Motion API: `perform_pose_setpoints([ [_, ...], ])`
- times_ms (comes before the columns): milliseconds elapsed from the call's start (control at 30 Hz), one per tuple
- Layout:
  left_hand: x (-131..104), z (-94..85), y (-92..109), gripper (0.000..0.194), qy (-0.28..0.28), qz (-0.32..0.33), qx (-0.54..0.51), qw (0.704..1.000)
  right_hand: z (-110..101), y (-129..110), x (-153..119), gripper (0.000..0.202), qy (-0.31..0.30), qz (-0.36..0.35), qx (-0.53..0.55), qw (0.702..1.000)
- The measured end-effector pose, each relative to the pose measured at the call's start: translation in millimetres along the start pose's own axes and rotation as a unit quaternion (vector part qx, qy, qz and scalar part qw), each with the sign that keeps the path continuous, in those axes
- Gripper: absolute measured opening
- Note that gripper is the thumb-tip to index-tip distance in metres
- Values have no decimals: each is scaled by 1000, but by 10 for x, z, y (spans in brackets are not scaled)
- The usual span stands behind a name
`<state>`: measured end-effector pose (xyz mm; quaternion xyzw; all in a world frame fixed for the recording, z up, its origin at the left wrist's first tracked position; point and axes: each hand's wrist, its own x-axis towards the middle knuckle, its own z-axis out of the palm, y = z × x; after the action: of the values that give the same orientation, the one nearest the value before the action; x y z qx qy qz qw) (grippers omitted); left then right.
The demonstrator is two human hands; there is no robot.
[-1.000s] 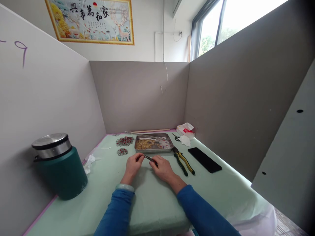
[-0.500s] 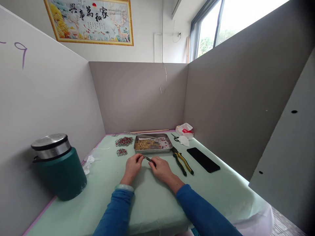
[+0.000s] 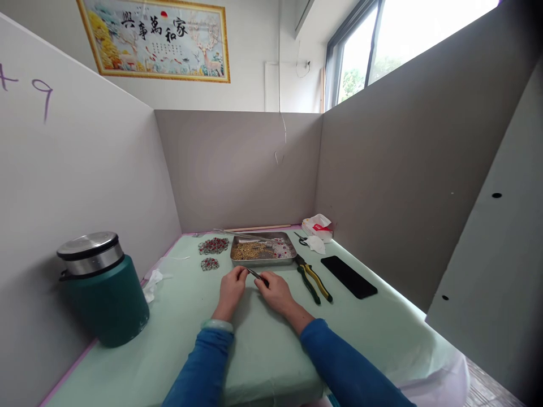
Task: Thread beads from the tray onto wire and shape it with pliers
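Observation:
My right hand (image 3: 275, 291) is closed around a thin dark tool (image 3: 256, 275), whose narrow tip points left toward the fingers of my left hand (image 3: 231, 289). The left fingertips are pinched together at that tip; what they hold is too small to make out. Just beyond both hands lies a metal tray (image 3: 263, 262) with small gold pieces (image 3: 248, 250) on its left side and reddish and pale bits on its right. Two piles of red and silver pieces, a larger one (image 3: 213, 245) and a smaller one (image 3: 209, 264), rest left of the tray.
Pliers with yellow and green handles (image 3: 314, 281) and a black phone (image 3: 349, 277) lie to the right. Small scissors (image 3: 301, 239), a crumpled tissue (image 3: 316, 244) and a tissue pack (image 3: 318, 226) are behind. A green flask (image 3: 106, 299) stands left. Partitions enclose the table.
The view has shifted slightly. Both hands keep nearly the same pose, with the tool tip still at the left fingertips.

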<state>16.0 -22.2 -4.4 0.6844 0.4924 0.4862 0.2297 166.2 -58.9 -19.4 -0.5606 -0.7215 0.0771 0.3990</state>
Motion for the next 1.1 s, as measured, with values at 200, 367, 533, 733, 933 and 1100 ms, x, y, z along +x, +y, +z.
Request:
perform_pose_setpoints([
  [200,18,1,15,26,-72,-116,-200,970,-8,16,13,23,14,-2,39,999],
  [367,-10,-28,60,30,-92,-170,-279,941,-5,24,11,23,34,0,33,999],
  [533,-5,-57,43,28,-123,-198,-332,914,5,13,-9,21,43,-18,27,999],
  [733,0,-73,34,19,-165,-210,-363,893,10,-4,-29,16,41,-44,9,998],
  [933,-6,-71,46,13,-162,-218,-365,891,9,-26,-57,14,55,-75,-58,994],
  [1100,-4,-73,58,12,-152,-220,-354,896,-22,-65,-58,13,78,-92,-141,983],
])
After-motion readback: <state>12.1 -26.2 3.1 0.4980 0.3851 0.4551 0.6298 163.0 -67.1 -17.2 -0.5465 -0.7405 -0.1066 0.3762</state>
